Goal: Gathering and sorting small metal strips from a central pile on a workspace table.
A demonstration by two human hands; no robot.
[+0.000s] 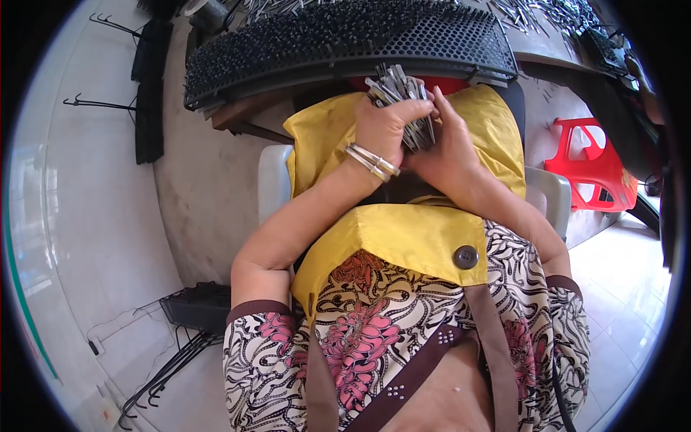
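Above my lap, both hands are together around a thick bundle of slim silvery metal pieces (394, 85). Their exact kind does not show; the ends stick out at uneven heights. My left hand (381, 128) is wrapped round the bundle, its thumb lying across the front. Against the other side presses my right hand (448, 144), fingers upright and partly hidden behind the pieces. Just beyond my hands stands a long black perforated rack (453, 43). Many thin dark pieces stand upright in its holes, most densely on the left and middle.
More loose metal pieces (529, 14) lie on the table behind the rack. A red plastic stool (594, 162) stands at right, near another person's dark-clothed leg (608, 108). Black racks with hooked rods (150, 108) lean at left; another black rack (198, 306) lies on the lower left floor.
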